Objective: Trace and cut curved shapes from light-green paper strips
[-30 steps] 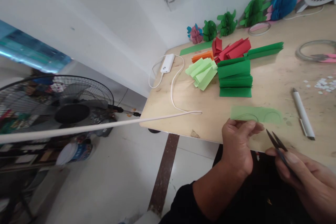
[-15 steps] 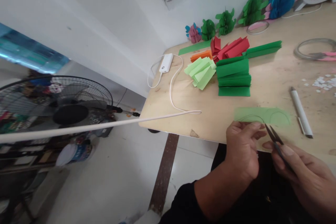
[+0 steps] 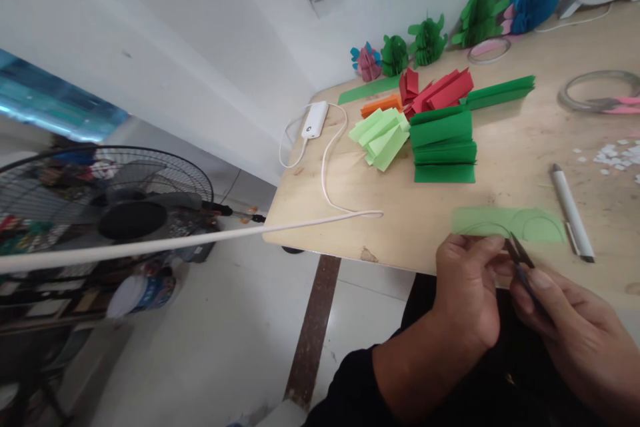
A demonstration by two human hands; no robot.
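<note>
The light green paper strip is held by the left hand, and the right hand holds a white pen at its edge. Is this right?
No. In the head view the right hand holds black scissors, not a white pen, at the edge of the strip; the pen lies on the table. The left hand holds the strip.

L hand (image 3: 467,293) pinches green paper (image 3: 507,223); R hand (image 3: 575,327) w/ snips (image 3: 523,263).
</note>
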